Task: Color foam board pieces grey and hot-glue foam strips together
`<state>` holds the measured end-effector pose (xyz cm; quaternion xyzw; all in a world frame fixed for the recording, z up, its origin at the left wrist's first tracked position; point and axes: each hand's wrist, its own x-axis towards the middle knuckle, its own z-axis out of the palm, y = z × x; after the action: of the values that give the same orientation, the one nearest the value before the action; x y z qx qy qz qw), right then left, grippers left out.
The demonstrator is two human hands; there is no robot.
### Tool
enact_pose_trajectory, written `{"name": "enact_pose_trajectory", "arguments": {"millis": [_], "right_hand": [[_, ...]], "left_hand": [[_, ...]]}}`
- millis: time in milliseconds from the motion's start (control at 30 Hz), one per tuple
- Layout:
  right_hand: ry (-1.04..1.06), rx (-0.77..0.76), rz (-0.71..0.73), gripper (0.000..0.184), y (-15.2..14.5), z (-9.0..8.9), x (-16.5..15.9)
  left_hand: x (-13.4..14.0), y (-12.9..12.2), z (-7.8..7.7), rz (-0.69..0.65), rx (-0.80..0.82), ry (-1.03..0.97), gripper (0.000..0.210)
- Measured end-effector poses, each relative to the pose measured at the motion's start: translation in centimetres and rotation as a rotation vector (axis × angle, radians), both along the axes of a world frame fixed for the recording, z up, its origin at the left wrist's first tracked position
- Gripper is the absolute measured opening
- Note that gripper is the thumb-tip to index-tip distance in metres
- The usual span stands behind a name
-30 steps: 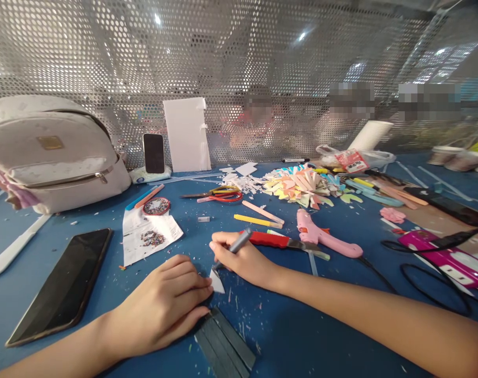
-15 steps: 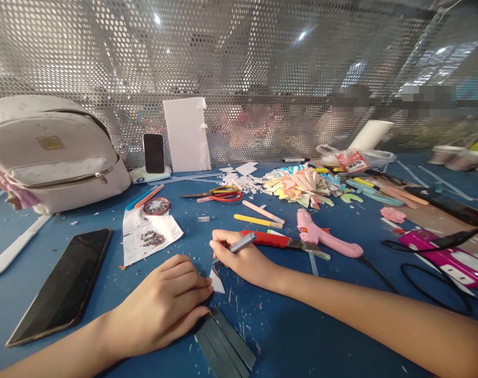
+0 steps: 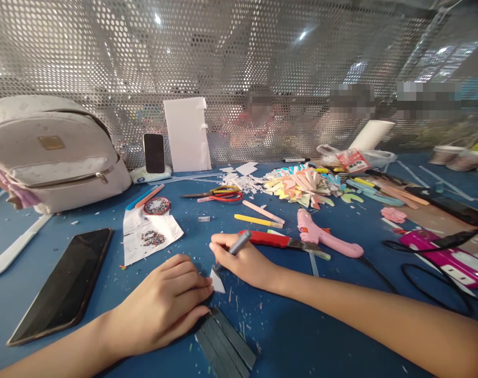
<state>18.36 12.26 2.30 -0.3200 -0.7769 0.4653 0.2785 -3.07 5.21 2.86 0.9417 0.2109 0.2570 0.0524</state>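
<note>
A perforated screen (image 3: 223,63) stands behind the blue worktop (image 3: 301,344). On it, between the hands, lies a small white scrap (image 3: 218,283). The left hand (image 3: 163,302) has loosely curved fingers touching the scrap's edge, the thumb apart from them at some dark slats (image 3: 226,346). The right hand (image 3: 244,262) has its fingers closed around a grey pen (image 3: 241,242), point down at the scrap's upper end; whether it touches, I cannot tell. Beyond lies a red-handled knife (image 3: 268,239), near a pink glue gun (image 3: 333,242).

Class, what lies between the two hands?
In the head view, a small white triangular piece lies between the left hand and the right hand, which holds a grey marker.
</note>
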Motion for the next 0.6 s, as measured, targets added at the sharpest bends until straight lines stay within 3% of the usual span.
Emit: {"name": "enact_pose_trajectory", "arguments": {"millis": [600], "right_hand": [[-0.007, -0.032, 0.061, 0.037, -0.15, 0.17, 0.25]], "left_hand": [[0.01, 0.03, 0.05, 0.000, 0.012, 0.003, 0.023]]}}
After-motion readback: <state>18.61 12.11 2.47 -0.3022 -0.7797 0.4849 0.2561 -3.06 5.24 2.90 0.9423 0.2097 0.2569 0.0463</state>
